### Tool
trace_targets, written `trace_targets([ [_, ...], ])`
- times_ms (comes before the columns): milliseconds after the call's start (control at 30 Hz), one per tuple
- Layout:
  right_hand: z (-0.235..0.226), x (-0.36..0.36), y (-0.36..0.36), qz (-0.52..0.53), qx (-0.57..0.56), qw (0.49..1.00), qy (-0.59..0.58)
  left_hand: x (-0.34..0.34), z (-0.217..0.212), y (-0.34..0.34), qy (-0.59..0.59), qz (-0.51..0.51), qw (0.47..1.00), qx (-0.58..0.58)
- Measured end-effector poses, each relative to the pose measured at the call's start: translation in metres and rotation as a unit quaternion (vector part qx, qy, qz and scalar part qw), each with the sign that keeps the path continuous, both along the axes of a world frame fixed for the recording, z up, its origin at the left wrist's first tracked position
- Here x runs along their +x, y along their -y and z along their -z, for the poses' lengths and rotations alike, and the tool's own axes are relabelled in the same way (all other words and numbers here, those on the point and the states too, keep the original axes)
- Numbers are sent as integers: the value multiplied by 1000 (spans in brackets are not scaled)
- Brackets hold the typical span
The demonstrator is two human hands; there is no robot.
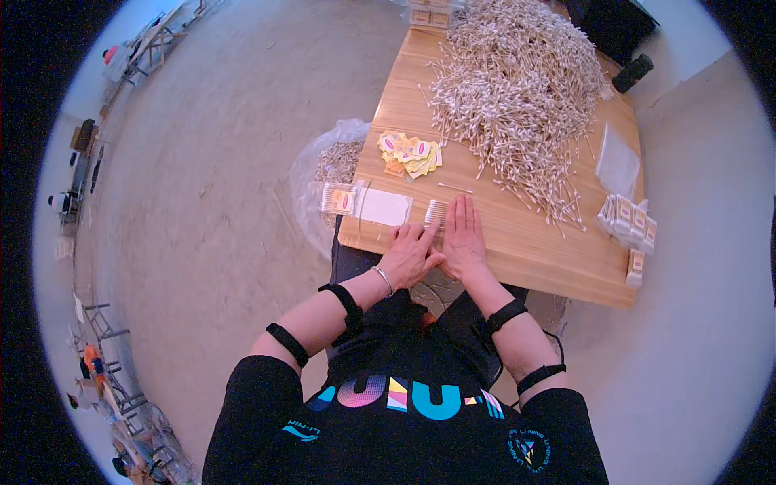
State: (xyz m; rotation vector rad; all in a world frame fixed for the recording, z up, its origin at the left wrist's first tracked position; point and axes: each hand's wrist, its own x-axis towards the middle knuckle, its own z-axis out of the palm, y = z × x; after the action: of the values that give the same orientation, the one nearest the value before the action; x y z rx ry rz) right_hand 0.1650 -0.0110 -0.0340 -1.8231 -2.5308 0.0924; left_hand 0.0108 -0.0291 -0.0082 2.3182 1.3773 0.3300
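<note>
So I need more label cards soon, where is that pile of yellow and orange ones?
In the head view, the pile of yellow and orange cards lies on the wooden table, near its left edge, just left of the big cotton swab heap and beyond the clear packet.

Place: a plain packing workroom.
Bench: a light wooden worktable (517, 250) on a bare grey concrete floor (210, 162).
Stock: a great loose heap of white-tipped cotton swabs (517, 89).
Packaging: yellow and orange paper labels (411, 153), stacked filled clear packets (626, 220).
Edges: folded metal frames (158, 36) by the wall.
</note>
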Motion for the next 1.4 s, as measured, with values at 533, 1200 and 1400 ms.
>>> trace_targets([
  [533,-8,-3,0,4,-31,999,-35,1,1,-7,6,-13,1000,-2],
  [1200,-11,-6,0,14,-39,998,-46,3,-2,-16,8,-27,998,-48],
  [1400,-3,-4,2,9,-6,997,-72,7,-4,-20,13,-40,998,-52],
])
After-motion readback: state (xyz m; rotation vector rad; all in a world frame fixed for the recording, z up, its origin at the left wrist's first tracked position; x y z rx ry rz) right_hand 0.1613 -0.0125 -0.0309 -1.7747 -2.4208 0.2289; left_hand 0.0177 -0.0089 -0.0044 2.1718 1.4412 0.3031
